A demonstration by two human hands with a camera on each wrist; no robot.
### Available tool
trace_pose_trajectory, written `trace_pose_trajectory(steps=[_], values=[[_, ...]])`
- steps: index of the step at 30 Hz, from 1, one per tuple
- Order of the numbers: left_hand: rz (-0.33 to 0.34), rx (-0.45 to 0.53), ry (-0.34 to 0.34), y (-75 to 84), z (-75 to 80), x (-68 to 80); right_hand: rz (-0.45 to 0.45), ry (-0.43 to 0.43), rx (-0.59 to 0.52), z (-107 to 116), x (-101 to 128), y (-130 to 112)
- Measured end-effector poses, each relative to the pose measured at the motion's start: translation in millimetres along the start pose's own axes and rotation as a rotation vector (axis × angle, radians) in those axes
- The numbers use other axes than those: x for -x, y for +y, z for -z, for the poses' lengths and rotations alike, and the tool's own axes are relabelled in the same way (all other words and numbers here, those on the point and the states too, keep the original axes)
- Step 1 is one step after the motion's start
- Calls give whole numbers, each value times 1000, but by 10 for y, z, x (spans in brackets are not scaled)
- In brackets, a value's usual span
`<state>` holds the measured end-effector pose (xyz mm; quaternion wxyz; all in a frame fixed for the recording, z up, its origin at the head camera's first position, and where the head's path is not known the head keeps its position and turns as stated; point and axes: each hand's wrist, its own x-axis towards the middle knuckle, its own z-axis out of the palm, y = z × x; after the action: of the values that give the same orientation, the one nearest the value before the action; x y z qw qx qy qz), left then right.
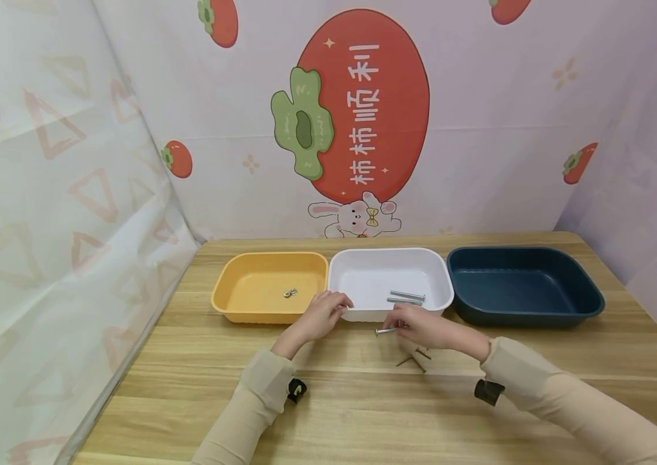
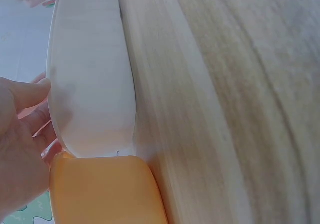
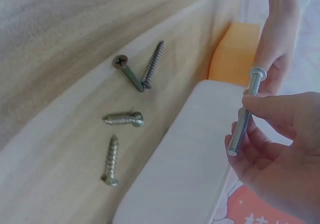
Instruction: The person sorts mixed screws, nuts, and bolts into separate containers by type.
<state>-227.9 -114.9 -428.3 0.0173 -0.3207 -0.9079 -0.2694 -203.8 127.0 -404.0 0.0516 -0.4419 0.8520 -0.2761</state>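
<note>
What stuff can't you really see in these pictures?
- Small metal bits in the orange tray: too small in the head view to name.
- Screws on the table: half hidden by the right hand in the head view.
- Left hand: cut off by the left wrist view's edge.

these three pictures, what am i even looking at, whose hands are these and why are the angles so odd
A person works at a wooden table with cameras on the head and on each wrist. The wide picture is the head view; the two close ones look along each hand.

Three trays stand in a row: an orange tray holding small nuts, a white tray holding two bolts, and a dark blue tray.

The right hand pinches a long bolt. The left hand rests on the white tray's rim. Four loose screws lie on the table by the right hand.
</note>
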Motion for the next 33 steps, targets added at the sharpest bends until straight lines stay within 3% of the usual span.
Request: trace_pose_trajectory(steps=[33], values=[[-1,-29,1,-2,-6,-8,-52,46,123,353,-159,226]])
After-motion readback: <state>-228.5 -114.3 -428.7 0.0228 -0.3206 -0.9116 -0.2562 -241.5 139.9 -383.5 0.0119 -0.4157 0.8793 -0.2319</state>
